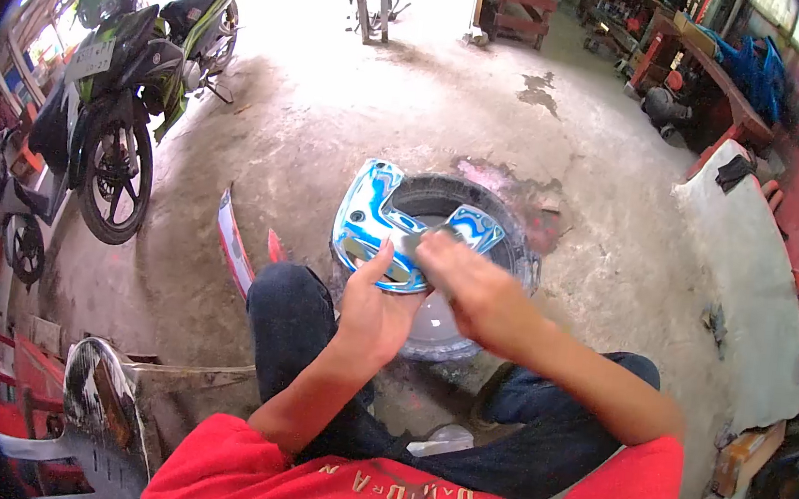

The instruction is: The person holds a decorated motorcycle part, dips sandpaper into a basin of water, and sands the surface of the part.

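A blue, white and silver curved panel (366, 197) is held above a round dark basin (518, 233) with cloudy liquid in it. My left hand (376, 310) grips the panel's lower edge, its thumb on the front face. Across the panel's middle lies my right hand (469, 281), slightly blurred, its fingers pressed on a small dark greyish pad (416, 242). The pad is mostly covered by the fingers.
A green and black motorcycle (135, 76) stands at the upper left. Red and white panel pieces (235, 244) lie left of my knee. A plastic chair (104, 423) is at lower left, a workbench (719, 83) at upper right, a white panel (737, 285) at right.
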